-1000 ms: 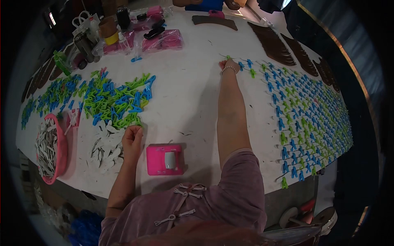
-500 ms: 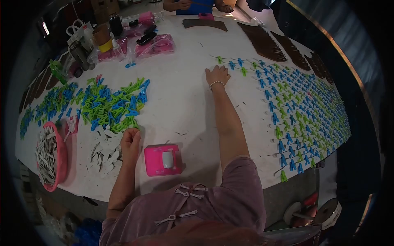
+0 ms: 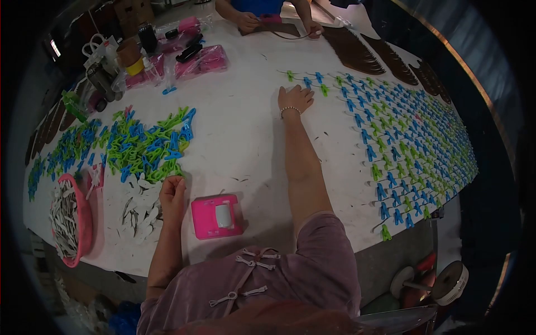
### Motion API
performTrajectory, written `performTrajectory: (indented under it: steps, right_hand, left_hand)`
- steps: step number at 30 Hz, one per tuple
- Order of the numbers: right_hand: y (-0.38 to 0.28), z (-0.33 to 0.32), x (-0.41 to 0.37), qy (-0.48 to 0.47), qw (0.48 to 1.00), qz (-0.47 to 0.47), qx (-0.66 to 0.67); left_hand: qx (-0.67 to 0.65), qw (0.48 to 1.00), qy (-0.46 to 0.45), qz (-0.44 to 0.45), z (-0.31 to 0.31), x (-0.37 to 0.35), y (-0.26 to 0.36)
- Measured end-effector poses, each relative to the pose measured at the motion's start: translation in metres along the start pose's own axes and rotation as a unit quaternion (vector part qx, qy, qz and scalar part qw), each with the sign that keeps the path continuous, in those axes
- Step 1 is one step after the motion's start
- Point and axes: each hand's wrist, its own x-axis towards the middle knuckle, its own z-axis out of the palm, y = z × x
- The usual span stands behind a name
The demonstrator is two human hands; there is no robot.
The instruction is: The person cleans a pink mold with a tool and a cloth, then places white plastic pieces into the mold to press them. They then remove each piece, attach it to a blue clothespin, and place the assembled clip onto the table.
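My right hand [image 3: 296, 100], with a beaded bracelet at the wrist, is palm down on the white table with its fingers apart. Just beyond its fingertips lies a blue clip [image 3: 307, 82], and a green clip [image 3: 324, 90] is to their right. My left hand [image 3: 173, 192] is curled, thumb and fingers together, at the near edge of a pile of green and blue clips [image 3: 145, 142]. Whatever it may pinch is hidden. Beside it spreads a heap of white flat pieces [image 3: 140, 207].
Rows of clips with thin strands [image 3: 410, 142] cover the table's right side. A pink tape dispenser [image 3: 202, 219] stands near me, and a pink basket [image 3: 85, 223] of pale strips at left. Across the table a co-worker's hands [image 3: 247, 21] hold a brown strip, beside brown fringed sheets [image 3: 352, 50].
The view has shifted slightly. The co-worker's hands have come in over the table, a brown strip stretched between them. My two hands have stayed in nearly the same places.
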Motion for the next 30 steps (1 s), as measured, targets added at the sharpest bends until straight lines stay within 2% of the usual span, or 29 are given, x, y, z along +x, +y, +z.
performTrajectory:
  steps: [7,9,19,22,26,30]
  right_hand:
    - [-0.004,0.005,0.007,0.030,0.999,0.029,-0.023]
    - [-0.004,0.003,0.009,-0.005,0.999,0.038,-0.019]
    - [-0.003,-0.001,0.006,-0.008,0.999,0.036,-0.023]
    - [0.001,-0.005,0.004,-0.053,0.998,0.029,-0.022]
    - [0.013,-0.008,-0.011,-0.097,0.993,-0.049,-0.048]
    - [0.029,-0.020,-0.032,-0.158,0.973,-0.132,-0.103]
  left_hand:
    - [0.002,1.000,0.009,0.001,-0.001,0.001,-0.002]
    - [0.000,1.000,0.009,0.002,-0.001,0.001,-0.001]
    - [0.000,1.000,0.006,0.011,-0.002,0.002,-0.005]
    - [0.016,1.000,0.003,0.021,-0.002,0.002,-0.002]
    - [0.004,0.999,0.010,0.030,-0.003,0.001,-0.008]
    - [0.004,0.995,0.041,0.091,0.000,-0.006,-0.001]
